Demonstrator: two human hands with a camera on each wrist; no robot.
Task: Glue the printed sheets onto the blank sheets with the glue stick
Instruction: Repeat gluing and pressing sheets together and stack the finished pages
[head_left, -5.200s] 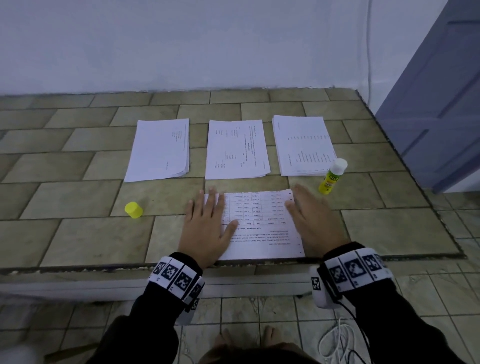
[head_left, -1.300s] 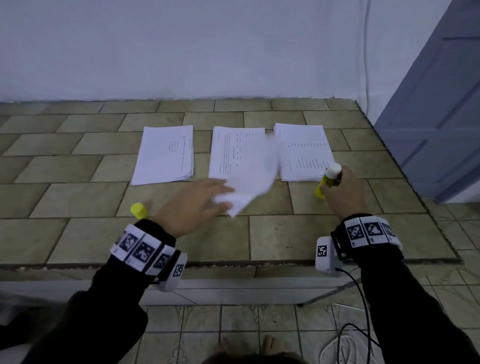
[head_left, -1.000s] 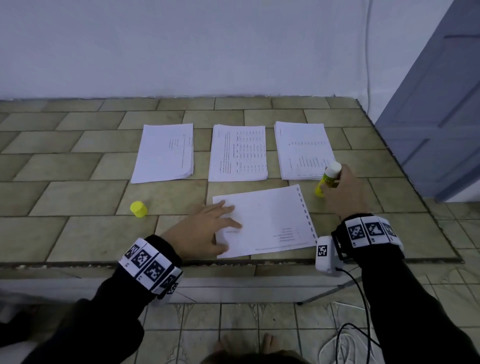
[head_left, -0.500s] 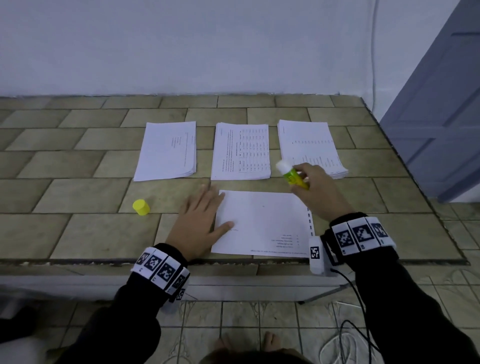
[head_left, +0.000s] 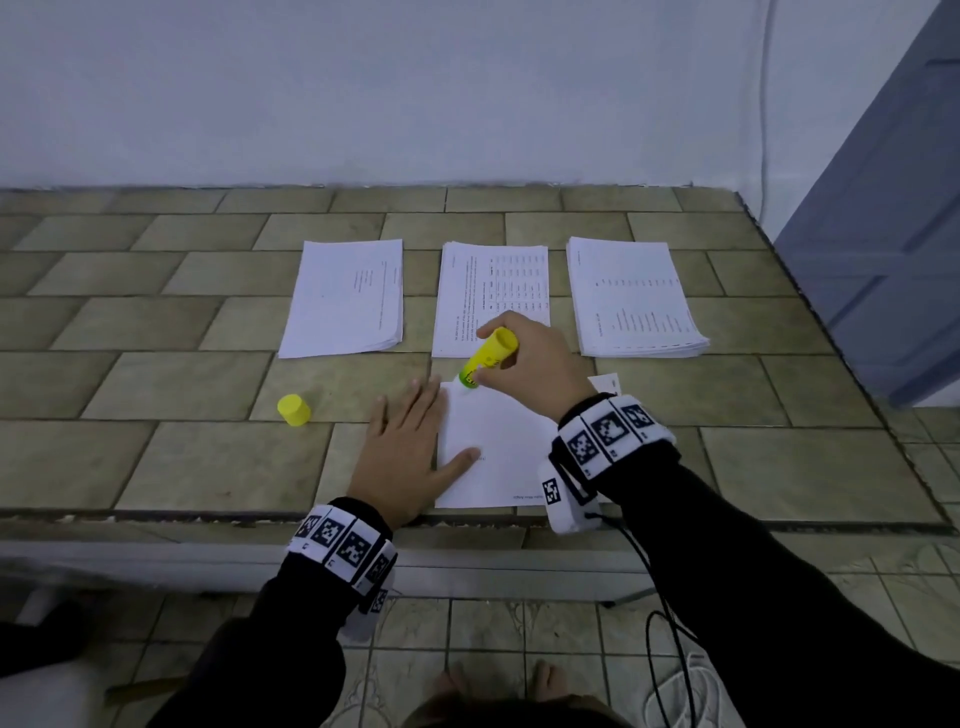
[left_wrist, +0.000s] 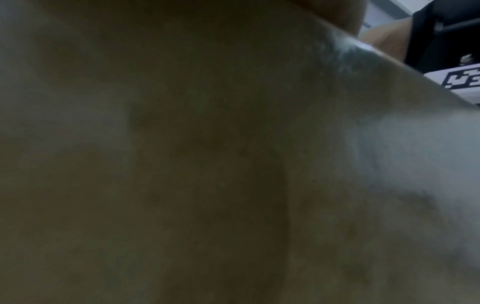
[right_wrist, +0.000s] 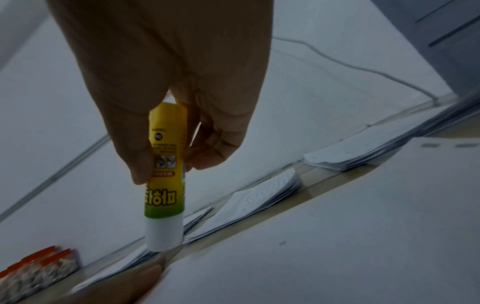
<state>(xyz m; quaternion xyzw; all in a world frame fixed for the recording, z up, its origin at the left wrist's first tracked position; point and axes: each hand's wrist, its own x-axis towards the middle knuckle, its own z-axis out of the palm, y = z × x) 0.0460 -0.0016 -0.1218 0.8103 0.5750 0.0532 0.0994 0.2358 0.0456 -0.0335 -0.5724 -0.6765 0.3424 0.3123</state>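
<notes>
**Glue stick tip down at the sheet's far left corner**

Glue stick (head_left: 486, 358) is in the right hand (head_left: 535, 364), thumb and fingers curled around its yellow barrel, the stick tilted with its white end pointing down at the far left corner of the sheet (head_left: 498, 447) that lies at the near edge of the table (head_left: 156, 467). From the right wrist view the white end (right_wrist: 163, 234) hangs low over the paper; whether it touches, I cannot tell from here. The left hand (head_left: 410, 452) lies flat, fingers straight and spread, palm on the tiles with the thumb and the fingers' edge pressing on the sheet's left side. The left wrist view is dark and blurred, nothing to read there.

Beyond the sheet, three stacks of paper sit in a row: the left stack (head_left: 345, 299), the middle stack (head_left: 493, 291) with a printed table on top, partly behind the right hand, and the right stack (head_left: 631, 299). A yellow cap (head_left: 293, 410) stands on the tiles to the left of the left hand, well apart from the glue stick. Both wrists carry bands with black and white square markers, and a cable trails down from the right one
</notes>
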